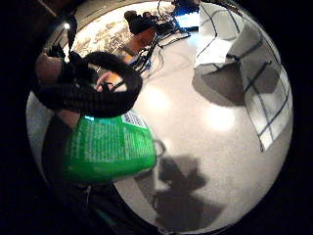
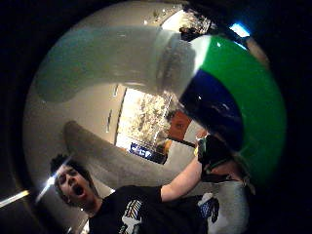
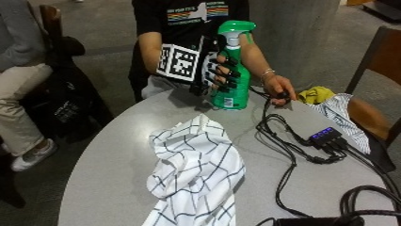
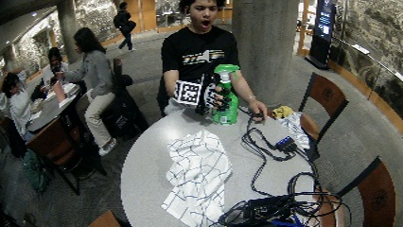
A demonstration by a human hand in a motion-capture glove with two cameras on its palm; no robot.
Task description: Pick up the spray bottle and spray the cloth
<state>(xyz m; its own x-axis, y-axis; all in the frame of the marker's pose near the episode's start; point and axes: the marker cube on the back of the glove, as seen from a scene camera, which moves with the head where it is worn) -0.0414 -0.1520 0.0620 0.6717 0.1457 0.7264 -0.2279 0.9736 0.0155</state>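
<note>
Outside view: right hand (image 3: pixel 216 75) is gripping the bottle (image 3: pixel 230 70), fingers wrapped around its body, base at the table (image 3: pixel 113 160) surface near 12 o'clock; lift unclear. Cloth (image 3: pixel 194 174) is lying crumpled at centre, toward 6 o'clock. Bare hand (image 3: pixel 279 89) is resting at 1 o'clock. Palm views: bottle is filling the frames.

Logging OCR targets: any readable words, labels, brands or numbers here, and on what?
No text is readable.
Spray bottle label: white print on green, too small to read.
Barcode sticker on the bottle: blurred.
Black T-shirt chest print: striped graphic, lettering unreadable.
Checked cloth: no text.
The gloved right hand grips the bottle.
</note>
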